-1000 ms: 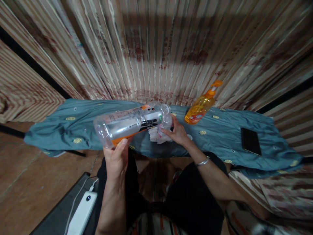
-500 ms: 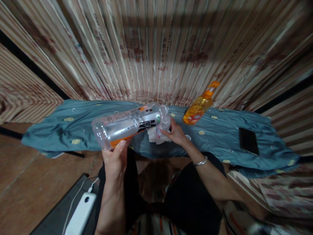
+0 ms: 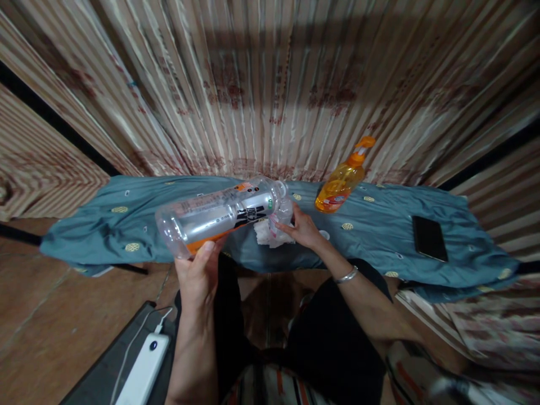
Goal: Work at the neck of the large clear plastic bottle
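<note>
My left hand (image 3: 200, 275) is wrapped round the lower end of a large clear plastic bottle (image 3: 219, 216) with a silver and orange label. The bottle lies tilted in the air, its mouth pointing right. Right under that mouth, my right hand (image 3: 304, 226) grips a small clear plastic bottle (image 3: 283, 212), whose lower part is partly hidden by the fingers. Whether the two bottle mouths touch, I cannot tell. A crumpled white tissue (image 3: 265, 235) lies on the cloth below the small bottle. Beside my right hand is a small white round cap (image 3: 324, 234).
An orange pump bottle (image 3: 341, 183) stands behind my right hand. A black flat device (image 3: 429, 238) lies at the right of the teal cloth (image 3: 93, 219). At lower left, a white power bank (image 3: 143, 368) with a cable rests on a dark surface. A striped curtain (image 3: 253, 84) hangs behind.
Both hands keep their hold on the two bottles, with hardly any movement. The view has shifted slightly.
</note>
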Tool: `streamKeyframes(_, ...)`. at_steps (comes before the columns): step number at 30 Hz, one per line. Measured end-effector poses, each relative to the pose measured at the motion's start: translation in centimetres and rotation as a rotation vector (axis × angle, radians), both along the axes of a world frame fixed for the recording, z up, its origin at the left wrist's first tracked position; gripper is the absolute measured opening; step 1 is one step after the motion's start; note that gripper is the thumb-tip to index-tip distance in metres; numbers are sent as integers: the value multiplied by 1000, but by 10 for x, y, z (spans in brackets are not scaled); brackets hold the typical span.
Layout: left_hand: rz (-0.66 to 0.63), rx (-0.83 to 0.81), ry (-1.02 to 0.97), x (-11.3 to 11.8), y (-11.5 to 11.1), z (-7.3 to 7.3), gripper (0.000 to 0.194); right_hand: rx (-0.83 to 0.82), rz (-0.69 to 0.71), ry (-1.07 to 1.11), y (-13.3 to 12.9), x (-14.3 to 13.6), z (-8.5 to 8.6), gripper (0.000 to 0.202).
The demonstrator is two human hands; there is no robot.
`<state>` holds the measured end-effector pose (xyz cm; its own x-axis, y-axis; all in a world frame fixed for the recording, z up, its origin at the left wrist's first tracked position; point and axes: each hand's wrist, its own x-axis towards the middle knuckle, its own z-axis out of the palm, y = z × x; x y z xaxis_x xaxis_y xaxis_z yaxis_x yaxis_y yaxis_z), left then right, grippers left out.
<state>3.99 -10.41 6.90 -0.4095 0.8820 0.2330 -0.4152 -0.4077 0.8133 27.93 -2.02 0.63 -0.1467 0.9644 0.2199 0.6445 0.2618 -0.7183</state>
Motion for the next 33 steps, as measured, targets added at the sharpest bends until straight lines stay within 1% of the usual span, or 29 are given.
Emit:
streamKeyframes(5,-20,-8,23,-3,1,0,70,-3,2,28,0,-1,0,71)
streamKeyframes(12,6,-2,22,-1,2,-1,76,12,9,42,-1,-2,1,68)
streamKeyframes(21,7,-3,6,-1,2,0,69,-37,7,22,-3,-2,4,73)
streamKeyframes(25,6,0,-20,-1,3,0,66,-20,2,24,-2,-2,3,77)
streamKeyframes(33,2,-15,28,1,6,2,69,-23,-47,13,1,-3,3,77)
